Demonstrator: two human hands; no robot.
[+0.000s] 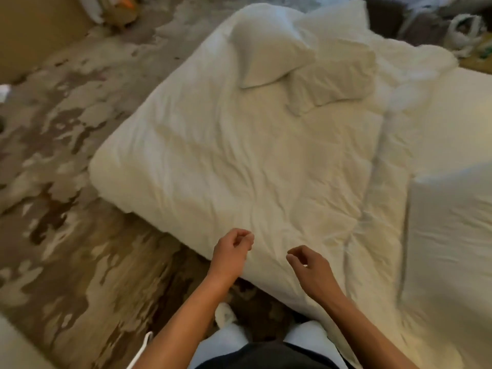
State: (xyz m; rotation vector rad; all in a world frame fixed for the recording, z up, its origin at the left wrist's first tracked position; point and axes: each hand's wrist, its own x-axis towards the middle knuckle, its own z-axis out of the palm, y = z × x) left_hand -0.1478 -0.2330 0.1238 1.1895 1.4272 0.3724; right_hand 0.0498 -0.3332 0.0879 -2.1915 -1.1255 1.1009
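A wrinkled white duvet (239, 166) lies spread over a low bed, its near corner just in front of me. Two white pillows (269, 54) (332, 81) lie at the far end, the left one overlapping the right one. My left hand (231, 250) hovers over the duvet's near edge with loosely curled fingers and holds nothing. My right hand (310, 269) hovers beside it over the same corner, fingers also loosely curled and empty. Neither hand visibly touches the fabric.
A second white-covered bed (452, 209) adjoins on the right. Brown and cream patterned carpet (66, 209) covers the floor to the left and under my feet. White bags (463, 33) sit on the floor at the far right, and a tan wall (32, 27) stands far left.
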